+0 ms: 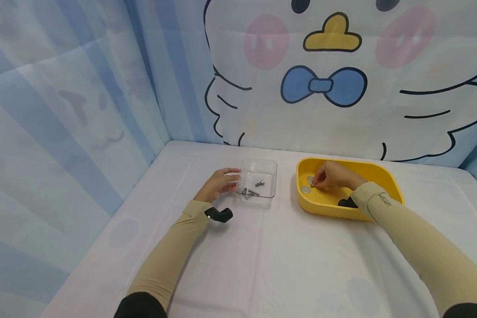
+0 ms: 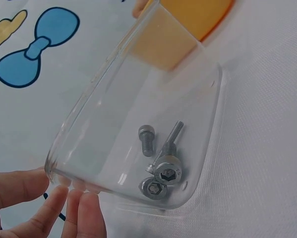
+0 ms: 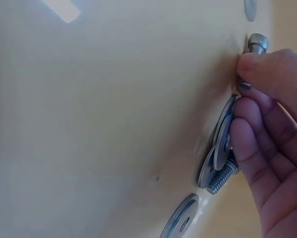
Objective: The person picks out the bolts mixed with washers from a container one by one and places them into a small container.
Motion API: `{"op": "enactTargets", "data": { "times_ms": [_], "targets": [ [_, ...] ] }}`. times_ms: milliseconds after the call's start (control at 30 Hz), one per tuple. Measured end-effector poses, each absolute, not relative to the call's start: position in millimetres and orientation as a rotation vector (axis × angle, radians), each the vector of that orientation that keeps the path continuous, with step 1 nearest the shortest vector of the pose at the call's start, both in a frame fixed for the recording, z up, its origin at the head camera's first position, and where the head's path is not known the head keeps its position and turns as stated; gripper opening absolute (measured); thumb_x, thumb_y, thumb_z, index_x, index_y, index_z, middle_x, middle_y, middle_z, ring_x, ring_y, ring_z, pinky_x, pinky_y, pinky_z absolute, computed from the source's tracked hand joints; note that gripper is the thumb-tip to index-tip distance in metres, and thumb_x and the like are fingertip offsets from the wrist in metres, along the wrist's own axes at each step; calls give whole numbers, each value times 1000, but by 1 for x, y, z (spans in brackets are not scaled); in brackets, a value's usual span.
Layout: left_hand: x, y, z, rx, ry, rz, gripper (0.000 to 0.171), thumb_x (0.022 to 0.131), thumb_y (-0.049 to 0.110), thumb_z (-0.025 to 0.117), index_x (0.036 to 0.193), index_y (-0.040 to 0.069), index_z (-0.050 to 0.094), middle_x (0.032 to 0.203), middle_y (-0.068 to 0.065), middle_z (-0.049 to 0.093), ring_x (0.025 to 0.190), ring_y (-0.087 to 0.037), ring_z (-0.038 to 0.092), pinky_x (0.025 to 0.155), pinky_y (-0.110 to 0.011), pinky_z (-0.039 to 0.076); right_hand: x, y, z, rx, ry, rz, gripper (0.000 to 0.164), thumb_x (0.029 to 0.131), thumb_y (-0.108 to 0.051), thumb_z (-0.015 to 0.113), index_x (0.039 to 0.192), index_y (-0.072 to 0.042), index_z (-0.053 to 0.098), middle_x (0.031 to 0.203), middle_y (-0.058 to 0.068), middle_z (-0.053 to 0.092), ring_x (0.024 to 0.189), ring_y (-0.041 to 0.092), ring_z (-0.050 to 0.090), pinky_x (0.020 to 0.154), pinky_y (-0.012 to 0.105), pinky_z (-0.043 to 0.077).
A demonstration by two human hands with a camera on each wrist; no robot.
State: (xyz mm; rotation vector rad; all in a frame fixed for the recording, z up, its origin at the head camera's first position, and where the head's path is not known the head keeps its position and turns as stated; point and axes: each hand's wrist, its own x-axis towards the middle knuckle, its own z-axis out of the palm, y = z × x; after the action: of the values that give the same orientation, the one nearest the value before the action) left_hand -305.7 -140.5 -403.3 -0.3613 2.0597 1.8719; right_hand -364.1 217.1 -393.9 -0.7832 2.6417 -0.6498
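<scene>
My left hand [image 1: 217,184] is at the left side of a clear plastic box [image 2: 89,114], its fingers nearly straight with the tips against the wall near the rim. Several socket-head bolts [image 2: 147,139] lie loose on the box's floor. My right hand [image 1: 335,175] reaches down inside a yellow tray [image 1: 387,187]. Its thumb and index finger pinch a socket-head bolt [image 3: 258,42], with the head sticking out above the thumb. Just under the other fingers, flat washers [image 3: 221,136] overlap one another, and a second bolt [image 3: 222,178] lies partly hidden beside them.
Another flat washer [image 3: 182,218] rests on the tray floor, near the tray's left end. A white cloth [image 1: 286,256] covers the table. Printed curtains [image 1: 262,110] hang behind and to the left. The tray stands right of the box, with a gap between them.
</scene>
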Motion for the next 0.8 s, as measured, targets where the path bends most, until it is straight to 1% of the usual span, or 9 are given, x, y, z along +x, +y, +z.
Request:
{"op": "enactTargets", "data": {
  "times_ms": [233,500,667,800],
  "targets": [
    [-306,-140,-405,-362,2053,1875,39,92,14,61,130,14,55,112,-4,54,75,-8,56,62,-15,50,-362,222,-396,-750,2654,-714,7,76,-2,70,82,0,73,76,6,69,65,11,54,58,17,48],
    [-309,-140,-406,-383,2065,1867,39,92,15,61,130,14,56,114,-5,54,76,-9,55,63,-16,50,-363,223,-392,-676,2667,-746,8,76,-3,70,83,0,73,78,7,70,63,13,53,56,19,48],
    [-308,-139,-406,-388,2071,1866,39,91,15,62,129,14,56,114,-6,54,76,-9,55,63,-16,49,-362,223,-390,-601,2663,-771,9,78,-5,70,85,0,73,80,7,71,66,13,55,60,20,50],
    [-308,-139,-406,-394,2073,1861,39,91,14,62,129,14,56,113,-5,55,76,-9,55,63,-16,49,-361,223,-387,-555,2655,-799,12,81,-9,71,88,0,73,83,8,71,72,15,57,65,22,51]
  ]
}}
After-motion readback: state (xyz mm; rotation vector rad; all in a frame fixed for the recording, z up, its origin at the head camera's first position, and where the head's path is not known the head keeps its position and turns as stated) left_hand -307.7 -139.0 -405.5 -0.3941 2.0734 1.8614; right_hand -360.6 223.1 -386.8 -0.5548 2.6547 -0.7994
